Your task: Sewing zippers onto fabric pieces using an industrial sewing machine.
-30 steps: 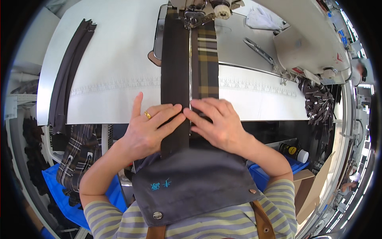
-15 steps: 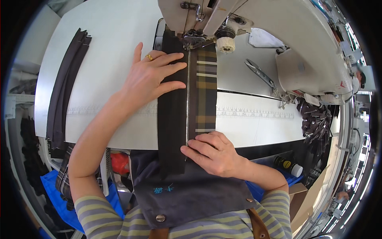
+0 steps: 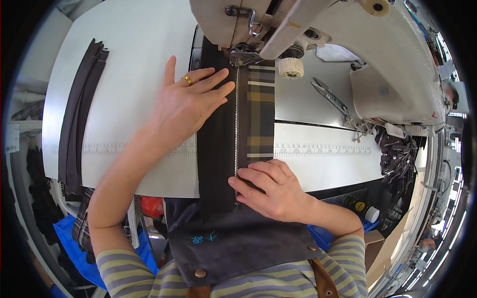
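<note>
A metal-toothed zipper (image 3: pixel 237 119) runs lengthwise between a black fabric strip (image 3: pixel 213 164) and a plaid fabric piece (image 3: pixel 261 114). Its far end lies under the presser foot (image 3: pixel 238 60) of a sewing machine (image 3: pixel 318 25). My left hand (image 3: pixel 191 102), wearing a ring, lies open on the black strip, fingertips beside the zipper teeth close to the foot. Nearer me, my right hand (image 3: pixel 271 191) is closed on the zipper's lower part, thumb on the left of the teeth and curled fingers on the right. The near end of the black strip hangs over the table edge.
Dark fabric strips (image 3: pixel 82 119) lie at the table's left. Scissors (image 3: pixel 329 94) rest right of the needle area, with a bundle of zipper pulls (image 3: pixel 397 151) farther right. A ruler scale (image 3: pixel 323 149) crosses the white table. Blue bins (image 3: pixel 69 238) sit below.
The zipper and fabrics have slid a little farther under the presser foot. My left thumb has drawn in toward the fingers. My right hand keeps its hold on the zipper. The view has shifted slightly.
</note>
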`<state>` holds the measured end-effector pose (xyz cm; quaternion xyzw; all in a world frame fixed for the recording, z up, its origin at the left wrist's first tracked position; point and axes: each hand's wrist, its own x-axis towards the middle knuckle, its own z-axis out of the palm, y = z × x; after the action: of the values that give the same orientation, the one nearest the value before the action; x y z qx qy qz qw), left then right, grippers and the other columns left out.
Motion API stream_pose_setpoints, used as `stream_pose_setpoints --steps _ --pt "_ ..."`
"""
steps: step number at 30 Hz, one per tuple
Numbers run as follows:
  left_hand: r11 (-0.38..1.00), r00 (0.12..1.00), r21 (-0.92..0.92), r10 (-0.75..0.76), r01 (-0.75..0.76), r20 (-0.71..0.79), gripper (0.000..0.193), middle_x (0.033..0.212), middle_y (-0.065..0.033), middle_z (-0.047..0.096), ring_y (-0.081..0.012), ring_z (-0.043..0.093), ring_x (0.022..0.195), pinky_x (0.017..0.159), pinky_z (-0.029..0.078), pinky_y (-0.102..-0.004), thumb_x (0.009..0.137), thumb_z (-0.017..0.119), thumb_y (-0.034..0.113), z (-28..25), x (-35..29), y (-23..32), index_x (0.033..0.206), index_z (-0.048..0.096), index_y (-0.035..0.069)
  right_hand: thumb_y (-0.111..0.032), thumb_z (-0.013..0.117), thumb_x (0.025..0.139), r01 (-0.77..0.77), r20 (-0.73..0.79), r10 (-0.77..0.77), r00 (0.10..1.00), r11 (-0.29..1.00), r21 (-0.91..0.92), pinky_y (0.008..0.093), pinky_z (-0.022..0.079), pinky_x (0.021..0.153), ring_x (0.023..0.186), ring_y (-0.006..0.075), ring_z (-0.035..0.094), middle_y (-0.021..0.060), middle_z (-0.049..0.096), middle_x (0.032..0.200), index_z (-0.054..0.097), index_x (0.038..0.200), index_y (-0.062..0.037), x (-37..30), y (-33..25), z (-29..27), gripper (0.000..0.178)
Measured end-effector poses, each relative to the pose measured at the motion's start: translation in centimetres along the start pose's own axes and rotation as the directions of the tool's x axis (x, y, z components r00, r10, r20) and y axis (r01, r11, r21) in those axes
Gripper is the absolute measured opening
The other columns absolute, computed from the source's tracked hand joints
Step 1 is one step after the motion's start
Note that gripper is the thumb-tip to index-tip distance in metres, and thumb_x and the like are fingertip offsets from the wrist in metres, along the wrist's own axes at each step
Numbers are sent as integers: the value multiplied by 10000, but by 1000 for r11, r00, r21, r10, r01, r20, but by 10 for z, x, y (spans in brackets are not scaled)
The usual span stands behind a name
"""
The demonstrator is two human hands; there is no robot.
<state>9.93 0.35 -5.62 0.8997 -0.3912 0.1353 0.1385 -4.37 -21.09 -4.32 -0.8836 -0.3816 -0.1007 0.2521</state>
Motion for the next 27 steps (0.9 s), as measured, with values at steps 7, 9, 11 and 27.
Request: stream_pose_setpoints --steps 7,9,11,27 --pt "999 999 18 -49 48 16 540 1416 -57 497 -243 481 1282 1078 231 -621 865 656 300 2 -6 20 1362 513 147 -330 778 697 -21 73 21 997 1000 -3 367 445 833 1028 241 539 63 584 1120 660 1149 -94 11 8 -7 523" --pt "998 998 -10 -54 55 15 610 1446 -86 456 -256 443 1320 1076 264 -589 848 675 301 2 -6 22 1386 473 98 -324 780 687 -12 63 12 998 1000 -11 370 456 821 1020 241 541 61 585 1115 661 1143 -97 13 12 -7 524" --pt "999 999 -2 -38 38 -12 595 1434 -87 469 -258 462 1297 1069 288 -563 845 677 297 6 -6 22 1369 489 85 -311 783 678 -8 52 8 999 1000 -11 372 462 816 1016 243 542 61 585 1114 661 1141 -97 16 18 -7 524" --pt "986 989 -165 -23 -1 -145 432 1331 -146 542 -283 557 1126 932 478 -382 811 698 109 11 1 17 1218 604 -2 -212 753 733 0 -19 0 1000 1000 -1 394 460 875 1064 275 523 54 557 1111 637 1090 -99 54 69 -6 392"
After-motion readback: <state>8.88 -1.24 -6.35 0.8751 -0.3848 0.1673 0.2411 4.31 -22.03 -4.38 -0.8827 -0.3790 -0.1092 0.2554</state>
